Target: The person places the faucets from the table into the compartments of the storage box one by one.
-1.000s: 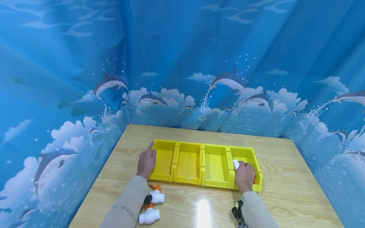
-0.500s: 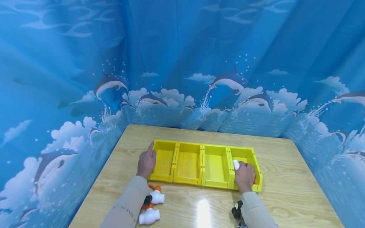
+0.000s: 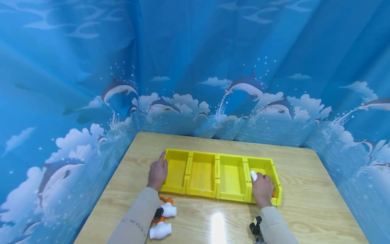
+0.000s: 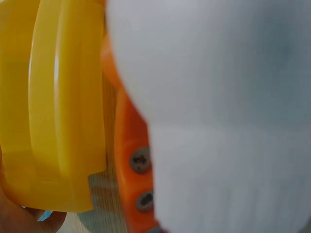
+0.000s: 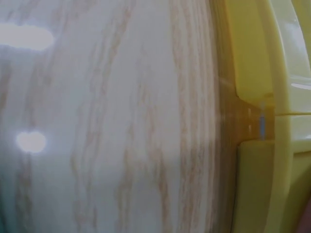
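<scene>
Four-walled yellow bins stand joined in a row. At the left end, my left hand (image 3: 157,173) grips the side wall of the leftmost bin (image 3: 176,169), thumb by its rim and index finger along the outside. My right hand (image 3: 262,189) reaches into the rightmost bin (image 3: 276,184) with curled fingers around a white plastic valve (image 3: 253,175); its white end pokes out past the fingers and the palm hides most of it. An orange part (image 3: 274,195) shows beside that hand. In the left wrist view a white valve body (image 4: 218,121) with an orange handle (image 4: 131,160) fills the right side.
Two white ball valves with orange handles, the nearer one (image 3: 160,231) and the farther one (image 3: 169,210), lie by the left sleeve. Black fittings (image 3: 255,226) lie beside the right sleeve. A blue dolphin-print curtain (image 3: 195,67) stands behind the wooden table (image 3: 304,189).
</scene>
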`<action>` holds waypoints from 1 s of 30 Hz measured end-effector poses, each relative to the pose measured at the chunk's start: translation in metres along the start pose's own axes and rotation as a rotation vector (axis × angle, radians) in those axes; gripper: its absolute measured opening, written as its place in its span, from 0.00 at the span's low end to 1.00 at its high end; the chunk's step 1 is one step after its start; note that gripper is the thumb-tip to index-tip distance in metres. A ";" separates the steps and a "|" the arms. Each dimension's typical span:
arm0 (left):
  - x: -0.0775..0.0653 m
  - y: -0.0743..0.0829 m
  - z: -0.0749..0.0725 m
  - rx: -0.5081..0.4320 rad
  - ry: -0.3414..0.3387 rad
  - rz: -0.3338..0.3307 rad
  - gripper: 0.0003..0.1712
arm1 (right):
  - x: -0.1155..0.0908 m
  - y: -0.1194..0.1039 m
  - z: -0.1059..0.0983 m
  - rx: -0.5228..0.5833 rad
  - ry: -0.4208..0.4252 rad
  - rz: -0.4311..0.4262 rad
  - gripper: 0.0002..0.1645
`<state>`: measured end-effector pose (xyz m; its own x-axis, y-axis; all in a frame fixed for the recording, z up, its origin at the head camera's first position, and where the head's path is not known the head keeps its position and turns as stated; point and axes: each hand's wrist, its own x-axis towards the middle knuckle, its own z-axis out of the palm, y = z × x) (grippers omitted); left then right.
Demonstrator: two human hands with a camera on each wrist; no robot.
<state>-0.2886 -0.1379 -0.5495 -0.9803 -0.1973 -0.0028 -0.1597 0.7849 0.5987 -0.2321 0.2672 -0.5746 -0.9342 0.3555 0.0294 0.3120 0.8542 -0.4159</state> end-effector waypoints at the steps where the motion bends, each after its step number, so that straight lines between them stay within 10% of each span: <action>1: 0.000 0.001 0.000 -0.001 -0.002 0.003 0.29 | 0.000 0.000 -0.001 0.000 0.001 -0.003 0.22; 30: -0.001 0.000 -0.001 0.015 0.018 0.041 0.28 | -0.002 0.001 -0.010 -0.035 -0.102 -0.048 0.25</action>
<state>-0.2875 -0.1381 -0.5489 -0.9838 -0.1756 0.0360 -0.1216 0.8014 0.5856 -0.2278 0.2716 -0.5658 -0.9604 0.2748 -0.0453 0.2707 0.8828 -0.3839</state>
